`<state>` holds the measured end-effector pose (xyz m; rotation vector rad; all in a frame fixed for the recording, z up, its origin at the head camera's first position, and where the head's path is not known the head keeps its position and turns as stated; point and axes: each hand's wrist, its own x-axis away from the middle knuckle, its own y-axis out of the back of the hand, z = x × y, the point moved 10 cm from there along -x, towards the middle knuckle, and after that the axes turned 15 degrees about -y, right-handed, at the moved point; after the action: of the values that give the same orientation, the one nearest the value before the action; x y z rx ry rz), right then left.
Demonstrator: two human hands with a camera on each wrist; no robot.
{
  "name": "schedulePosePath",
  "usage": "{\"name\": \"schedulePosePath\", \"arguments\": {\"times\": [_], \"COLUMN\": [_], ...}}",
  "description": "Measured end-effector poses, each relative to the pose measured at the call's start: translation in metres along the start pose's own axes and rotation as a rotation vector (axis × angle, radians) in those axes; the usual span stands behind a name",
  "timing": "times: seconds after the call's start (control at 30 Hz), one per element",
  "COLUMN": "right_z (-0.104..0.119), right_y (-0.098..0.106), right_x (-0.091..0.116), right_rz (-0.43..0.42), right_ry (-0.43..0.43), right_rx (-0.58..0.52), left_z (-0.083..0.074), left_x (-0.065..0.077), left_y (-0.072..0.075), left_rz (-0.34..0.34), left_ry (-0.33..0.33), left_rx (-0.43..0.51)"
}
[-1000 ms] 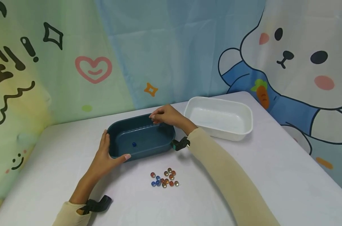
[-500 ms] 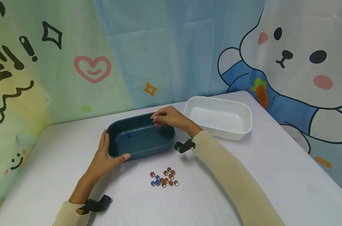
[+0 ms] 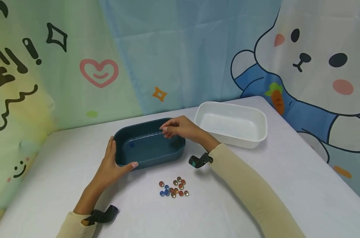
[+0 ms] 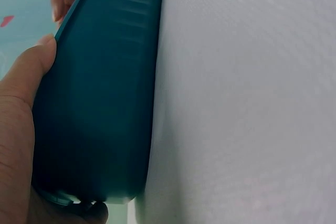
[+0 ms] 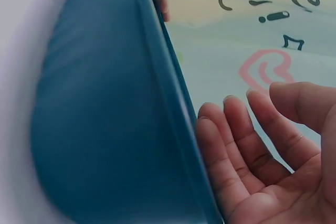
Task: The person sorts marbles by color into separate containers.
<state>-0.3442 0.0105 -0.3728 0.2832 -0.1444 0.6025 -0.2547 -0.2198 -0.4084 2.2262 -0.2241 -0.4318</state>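
A dark teal rectangular basin (image 3: 150, 160) with rounded corners stands on the table. My left hand (image 3: 112, 167) grips its left end, thumb over the front rim and fingers along the end wall. One blue marble (image 3: 132, 144) lies inside, toward the left. My right hand (image 3: 180, 127) hovers over the basin's right end. In the right wrist view, that hand's fingers (image 5: 239, 129) are loosely bent beside the rim, with nothing between them and the thumb. Orange, blue and clear-brown glass marbles (image 3: 175, 190) lie in a loose cluster on the table in front of the basin.
A white rectangular basin (image 3: 248, 144) stands at the back right, behind my right forearm. The table has a white cloth (image 3: 227, 205), and a printed curtain (image 3: 180, 49) hangs along its back edge.
The blue marble has rolled left inside the teal basin. My right hand has drawn slightly right and toward me, while my left hand keeps its grip.
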Motion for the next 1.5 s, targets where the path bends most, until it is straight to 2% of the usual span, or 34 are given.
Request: {"name": "schedulePosePath", "arguments": {"times": [0.47, 1.0, 1.23, 1.4, 1.5], "right_z": [0.009, 0.012, 0.004, -0.005, -0.008], "right_y": [-0.019, -0.047, -0.059, -0.065, -0.071], "right_x": [0.026, 0.055, 0.066, 0.072, 0.076], "right_rz": [0.054, 0.14, 0.172, 0.179, 0.211], "right_ry": [0.105, 0.173, 0.196, 0.18, 0.178], "right_rx": [0.029, 0.115, 0.187, 0.241, 0.27], "left_z": [0.001, 0.004, 0.004, 0.0, -0.001], "left_x": [0.0, 0.0, 0.002, 0.001, 0.001], "left_y": [0.0, 0.0, -0.002, 0.0, 0.0], "left_rz": [0.003, -0.007, -0.007, -0.01, -0.011], "left_ry": [-0.001, -0.007, -0.006, -0.012, -0.011], "left_rx": [0.013, 0.011, 0.019, 0.023, 0.021]}}
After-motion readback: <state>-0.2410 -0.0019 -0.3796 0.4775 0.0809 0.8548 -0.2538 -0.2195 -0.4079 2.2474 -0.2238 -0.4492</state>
